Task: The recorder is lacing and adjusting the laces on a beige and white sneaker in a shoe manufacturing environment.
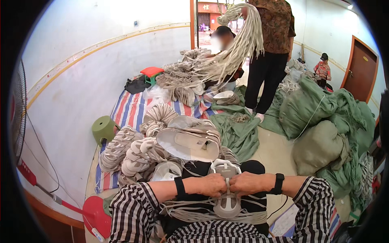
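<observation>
A grey-and-white shoe upper (227,206) lies on my lap, its rounded toe toward me and its white-edged collar pointing away. My left hand (213,185) closes on its left side at the lacing area. On the opposite side, my right hand (246,183) has its fingers pinched at the same spot, almost touching the left. Whether a lace end is between the fingertips is too small to see. Long pale laces (190,214) spread across my dark trousers beneath the upper. Just beyond my knees sits a stack of nested shoe uppers (188,143), with a pale insole-shaped opening facing up.
More bundled uppers (121,150) lie at left on a striped sheet (129,107), beside a green stool (104,128). A fan's red base (97,216) stands lower left. Green sacks (308,105) fill the right. Ahead, a standing person (271,48) holds a lace bundle (243,44); others sit farther back.
</observation>
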A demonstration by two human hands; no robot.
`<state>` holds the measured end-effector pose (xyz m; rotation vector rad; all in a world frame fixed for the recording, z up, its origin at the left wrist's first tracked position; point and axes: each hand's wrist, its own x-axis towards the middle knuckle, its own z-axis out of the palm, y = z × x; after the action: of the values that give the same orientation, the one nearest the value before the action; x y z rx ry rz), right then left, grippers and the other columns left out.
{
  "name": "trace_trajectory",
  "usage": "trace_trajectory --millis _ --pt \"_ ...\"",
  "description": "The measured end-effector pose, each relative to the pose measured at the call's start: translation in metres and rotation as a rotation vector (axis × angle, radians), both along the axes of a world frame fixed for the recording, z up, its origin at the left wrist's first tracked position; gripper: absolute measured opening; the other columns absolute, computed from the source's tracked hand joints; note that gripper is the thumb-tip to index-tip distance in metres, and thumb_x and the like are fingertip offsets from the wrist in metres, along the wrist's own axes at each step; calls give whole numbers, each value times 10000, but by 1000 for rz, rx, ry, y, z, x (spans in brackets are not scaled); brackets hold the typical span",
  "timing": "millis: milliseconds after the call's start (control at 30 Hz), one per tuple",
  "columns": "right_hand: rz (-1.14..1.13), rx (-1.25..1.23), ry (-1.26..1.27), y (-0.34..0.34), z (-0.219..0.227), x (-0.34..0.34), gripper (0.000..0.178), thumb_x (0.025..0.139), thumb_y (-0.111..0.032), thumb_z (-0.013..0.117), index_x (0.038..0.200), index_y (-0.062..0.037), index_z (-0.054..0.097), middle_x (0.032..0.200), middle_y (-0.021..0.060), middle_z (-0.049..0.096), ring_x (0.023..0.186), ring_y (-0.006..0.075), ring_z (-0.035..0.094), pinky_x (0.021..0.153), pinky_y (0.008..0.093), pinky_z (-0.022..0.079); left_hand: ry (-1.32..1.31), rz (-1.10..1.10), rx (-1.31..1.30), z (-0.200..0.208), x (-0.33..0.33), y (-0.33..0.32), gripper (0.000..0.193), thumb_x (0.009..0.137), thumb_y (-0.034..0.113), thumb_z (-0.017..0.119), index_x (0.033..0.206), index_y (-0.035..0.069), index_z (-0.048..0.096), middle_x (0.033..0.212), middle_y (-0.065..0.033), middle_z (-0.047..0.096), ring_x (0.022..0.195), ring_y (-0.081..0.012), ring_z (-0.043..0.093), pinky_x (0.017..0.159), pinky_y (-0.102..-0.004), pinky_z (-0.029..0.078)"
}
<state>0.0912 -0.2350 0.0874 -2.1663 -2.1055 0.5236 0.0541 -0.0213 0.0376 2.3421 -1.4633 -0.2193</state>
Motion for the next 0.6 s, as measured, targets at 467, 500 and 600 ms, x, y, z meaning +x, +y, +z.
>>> trace_trajectory --millis 467,500,600 --pt "-23 38 0 -6 1 -4 239 761 -221 731 871 -32 634 906 108 613 914 309 613 765 422 511 -101 40 13 -2 -12 2 174 757 225 700 777 61 643 844 -91 620 861 -283 595 774 -399 426" --pt "-10 46 -14 -7 0 -3 232 768 -223 728 868 -34 637 905 107 613 916 307 612 767 423 509 -121 42 27 -2 -12 1 174 754 221 701 771 60 640 844 -90 620 860 -280 595 773 -399 426" --pt "0 17 -47 -3 -7 -2 248 764 -252 734 840 -36 638 860 100 607 877 308 607 727 424 503 -130 49 53 -2 -14 -1 172 750 217 704 760 60 637 838 -89 620 859 -276 595 772 -398 426"
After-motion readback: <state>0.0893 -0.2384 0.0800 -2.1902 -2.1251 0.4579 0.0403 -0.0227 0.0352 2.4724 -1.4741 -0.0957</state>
